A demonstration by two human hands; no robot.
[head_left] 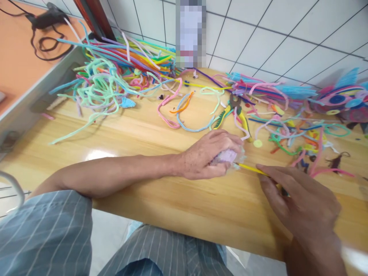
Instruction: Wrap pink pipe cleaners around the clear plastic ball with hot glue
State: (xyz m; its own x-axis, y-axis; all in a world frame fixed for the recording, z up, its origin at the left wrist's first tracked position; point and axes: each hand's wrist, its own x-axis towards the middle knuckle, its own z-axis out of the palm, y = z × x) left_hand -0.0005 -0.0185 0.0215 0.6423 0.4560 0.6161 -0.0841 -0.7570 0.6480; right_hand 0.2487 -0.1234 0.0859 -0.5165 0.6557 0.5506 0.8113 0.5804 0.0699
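Observation:
My left hand is closed around a lilac lump with clear, shiny material about its edges, just above the wooden table. Between the fingers of my right hand is a thin yellow stick, held at a slant. Its far end meets the right side of the lilac lump; whether it goes in or only touches, I cannot tell. Beyond my left hand lie pliers with yellow and green handles, jaws pointing away. A blue pipe cleaner curves beside them.
A large heap of colourful pipe cleaners lies at the back left, with a pale green tangle before it. More pipe cleaners and loose scraps cover the right. A tiled wall bounds the back; an orange surface adjoins at left.

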